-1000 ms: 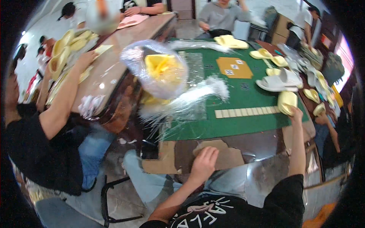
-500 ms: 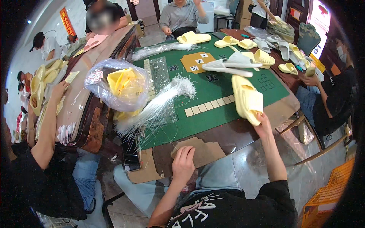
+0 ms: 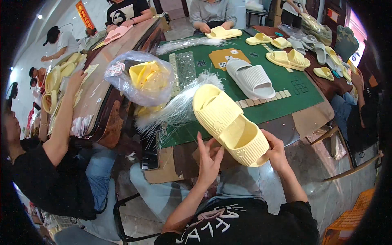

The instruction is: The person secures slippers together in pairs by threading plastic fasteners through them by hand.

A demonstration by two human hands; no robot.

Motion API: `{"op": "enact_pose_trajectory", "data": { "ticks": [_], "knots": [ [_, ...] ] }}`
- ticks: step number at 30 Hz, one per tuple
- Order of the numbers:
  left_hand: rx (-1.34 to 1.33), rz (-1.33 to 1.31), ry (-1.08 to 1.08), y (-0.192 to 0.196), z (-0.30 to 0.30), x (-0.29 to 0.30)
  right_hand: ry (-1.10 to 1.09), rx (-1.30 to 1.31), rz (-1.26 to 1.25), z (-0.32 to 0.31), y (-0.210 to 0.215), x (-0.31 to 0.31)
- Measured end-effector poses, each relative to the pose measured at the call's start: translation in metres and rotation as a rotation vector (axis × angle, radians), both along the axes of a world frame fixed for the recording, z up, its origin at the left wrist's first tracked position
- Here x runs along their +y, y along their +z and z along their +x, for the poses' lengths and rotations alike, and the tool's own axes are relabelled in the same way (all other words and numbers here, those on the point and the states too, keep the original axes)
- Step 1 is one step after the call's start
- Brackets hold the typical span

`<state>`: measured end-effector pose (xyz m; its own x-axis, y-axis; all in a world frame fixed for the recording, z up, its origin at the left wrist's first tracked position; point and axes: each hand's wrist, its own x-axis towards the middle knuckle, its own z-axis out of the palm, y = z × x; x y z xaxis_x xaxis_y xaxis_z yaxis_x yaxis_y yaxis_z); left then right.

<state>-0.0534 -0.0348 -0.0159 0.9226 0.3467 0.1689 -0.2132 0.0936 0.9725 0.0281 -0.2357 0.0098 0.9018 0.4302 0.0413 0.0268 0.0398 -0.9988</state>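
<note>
My right hand [image 3: 277, 152] grips a pair of pale yellow slide sandals [image 3: 222, 116] by the near end, holding them tilted above the table's front edge. The two sandals lie in line, one overlapping the other, with ribbed straps facing up. Just left of them is my left hand [image 3: 210, 159], fingers apart and palm turned toward the pair; whether a fingertip touches the sandals is hard to tell. Beyond, on the green mat [image 3: 302, 102], rests a grey pair of slides [image 3: 251, 79]. A bundle of clear plastic strands [image 3: 179, 108] lies left of the held pair.
A clear bag with yellow pieces [image 3: 141, 77] stands at the left, near a dark phone [image 3: 150, 160]. Torn cardboard [image 3: 163, 166] lines the front edge. More yellow slides [image 3: 288, 60] are farther back. Co-workers sit left, right and opposite.
My right hand has brought the yellow pair leftward and nearer. My left hand has lifted off the cardboard and opened beside it. The grey pair, earlier tilted above the mat, now rests there.
</note>
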Motion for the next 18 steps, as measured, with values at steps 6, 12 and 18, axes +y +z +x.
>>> {"op": "enact_pose_trajectory", "data": {
  "ticks": [6,12,18],
  "knots": [
    [-0.024,-0.082,0.122,0.000,-0.003,0.008,0.083,-0.429,-0.220,-0.027,0.017,0.010],
    [-0.086,-0.171,0.552,0.009,-0.006,0.071,0.079,-0.545,-0.307,-0.035,0.031,0.006],
    [-0.344,0.310,0.563,0.062,-0.010,0.093,0.306,-0.316,-0.297,-0.001,0.011,-0.009]
  ]
}}
